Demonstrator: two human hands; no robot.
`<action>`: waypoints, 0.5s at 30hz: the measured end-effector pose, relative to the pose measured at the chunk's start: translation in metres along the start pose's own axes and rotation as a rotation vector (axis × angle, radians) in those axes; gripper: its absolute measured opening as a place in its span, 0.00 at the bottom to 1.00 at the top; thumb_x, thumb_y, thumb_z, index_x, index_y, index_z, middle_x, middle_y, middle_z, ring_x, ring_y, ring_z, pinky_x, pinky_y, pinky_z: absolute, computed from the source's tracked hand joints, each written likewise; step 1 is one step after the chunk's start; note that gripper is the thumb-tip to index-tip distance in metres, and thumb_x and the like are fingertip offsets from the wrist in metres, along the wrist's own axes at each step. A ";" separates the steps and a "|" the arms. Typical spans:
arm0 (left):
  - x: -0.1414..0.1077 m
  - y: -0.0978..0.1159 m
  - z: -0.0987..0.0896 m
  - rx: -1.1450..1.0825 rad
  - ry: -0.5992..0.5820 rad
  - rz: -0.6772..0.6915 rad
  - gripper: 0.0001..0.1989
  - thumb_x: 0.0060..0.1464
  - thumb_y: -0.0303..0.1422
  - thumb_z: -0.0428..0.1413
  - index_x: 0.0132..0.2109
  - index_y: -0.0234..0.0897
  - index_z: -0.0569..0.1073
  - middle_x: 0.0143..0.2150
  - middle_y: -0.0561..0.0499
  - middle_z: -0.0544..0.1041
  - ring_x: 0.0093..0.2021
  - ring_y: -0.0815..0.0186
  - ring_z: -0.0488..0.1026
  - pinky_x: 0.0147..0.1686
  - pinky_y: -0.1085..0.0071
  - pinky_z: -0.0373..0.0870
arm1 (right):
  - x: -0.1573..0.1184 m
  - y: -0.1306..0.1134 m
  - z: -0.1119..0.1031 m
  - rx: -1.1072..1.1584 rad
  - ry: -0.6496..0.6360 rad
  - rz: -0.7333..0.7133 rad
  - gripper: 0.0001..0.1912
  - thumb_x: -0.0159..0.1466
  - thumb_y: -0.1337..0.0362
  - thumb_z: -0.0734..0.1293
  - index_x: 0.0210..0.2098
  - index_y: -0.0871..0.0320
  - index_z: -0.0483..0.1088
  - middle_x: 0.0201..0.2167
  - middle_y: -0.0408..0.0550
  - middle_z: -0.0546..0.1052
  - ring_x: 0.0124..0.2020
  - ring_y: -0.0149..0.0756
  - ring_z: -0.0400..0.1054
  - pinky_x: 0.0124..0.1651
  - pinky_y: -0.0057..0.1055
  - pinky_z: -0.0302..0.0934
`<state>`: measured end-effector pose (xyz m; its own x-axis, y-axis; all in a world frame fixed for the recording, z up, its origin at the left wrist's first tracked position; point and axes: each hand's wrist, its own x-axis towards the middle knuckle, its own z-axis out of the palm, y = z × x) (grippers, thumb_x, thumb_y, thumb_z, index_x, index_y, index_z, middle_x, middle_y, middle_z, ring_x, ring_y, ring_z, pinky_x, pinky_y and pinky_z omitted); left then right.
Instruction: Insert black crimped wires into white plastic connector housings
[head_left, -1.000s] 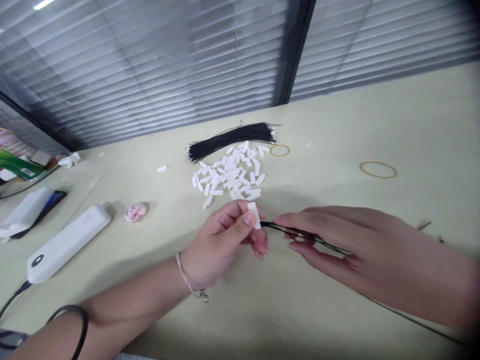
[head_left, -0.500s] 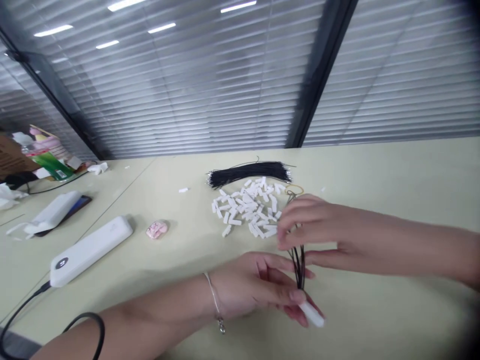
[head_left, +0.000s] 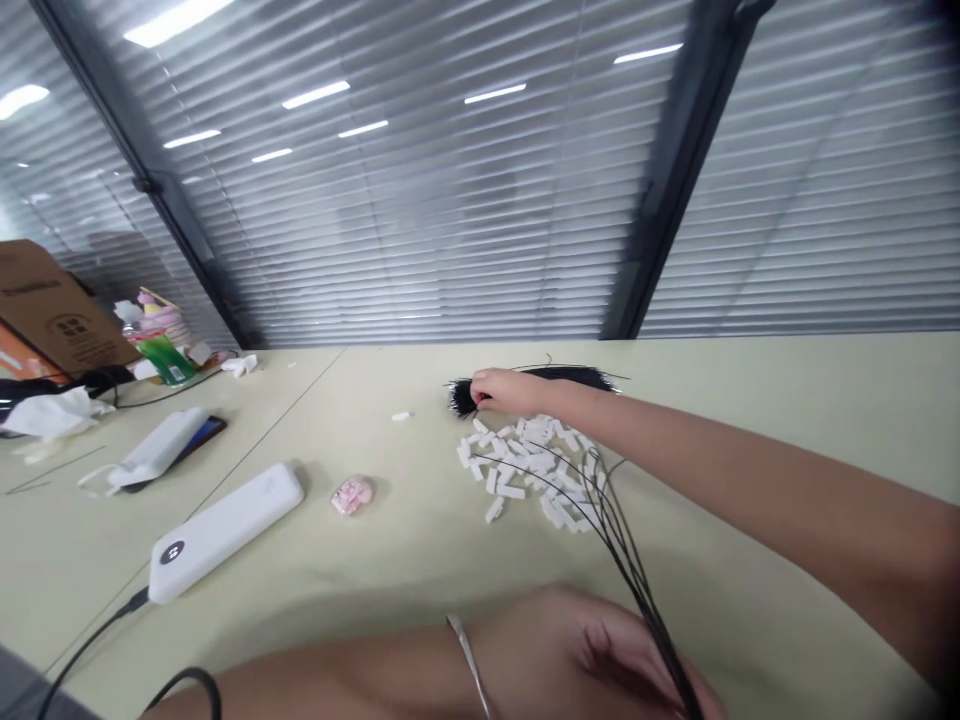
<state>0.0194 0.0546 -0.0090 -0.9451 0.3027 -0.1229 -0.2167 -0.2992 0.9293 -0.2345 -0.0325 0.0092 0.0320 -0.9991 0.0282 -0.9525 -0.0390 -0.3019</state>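
Note:
My left hand sits at the bottom edge of the view, shut on a small fan of black wires that spreads upward over the pile. Any white piece in that hand is hidden. My right hand is stretched far forward, its fingers resting on the left end of a long bundle of black wires. Just below that hand lies a loose pile of small white plastic connectors. A thin bangle circles my left wrist.
A white power bank with a cable lies on the pale table, left of a small pink object. Further left are a phone under a white case, tissue and a cardboard box. Slatted blinds stand behind the table.
My right hand has let go of the wires in my left hand and reached forward to the far bundle. My left hand has dropped lower, and the view has tilted upward.

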 end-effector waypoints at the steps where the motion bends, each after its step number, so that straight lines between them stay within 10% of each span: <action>1: 0.003 -0.001 -0.001 -0.026 0.027 -0.004 0.34 0.35 0.60 0.67 0.32 0.30 0.74 0.36 0.46 0.76 0.43 0.55 0.77 0.54 0.56 0.70 | -0.001 0.002 0.001 -0.007 0.000 -0.008 0.13 0.69 0.58 0.65 0.47 0.61 0.70 0.46 0.50 0.73 0.44 0.34 0.70 0.49 0.38 0.68; 9: 0.014 -0.011 -0.010 -0.102 0.034 0.017 0.30 0.33 0.55 0.70 0.32 0.33 0.74 0.35 0.52 0.74 0.31 0.72 0.70 0.50 0.64 0.69 | -0.015 0.001 -0.031 0.041 0.405 0.021 0.13 0.69 0.57 0.65 0.45 0.62 0.71 0.44 0.49 0.74 0.44 0.34 0.70 0.50 0.39 0.67; 15: 0.012 -0.003 -0.005 -0.076 0.052 0.008 0.32 0.28 0.56 0.70 0.30 0.32 0.73 0.32 0.53 0.74 0.27 0.74 0.69 0.38 0.72 0.68 | -0.061 -0.028 -0.143 0.229 1.033 0.077 0.18 0.71 0.58 0.60 0.56 0.61 0.65 0.48 0.51 0.70 0.49 0.38 0.68 0.53 0.43 0.65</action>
<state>0.0076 0.0544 -0.0147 -0.9580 0.2528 -0.1355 -0.2252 -0.3700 0.9013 -0.2535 0.0316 0.1521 -0.4010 -0.5037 0.7652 -0.8580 -0.0862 -0.5064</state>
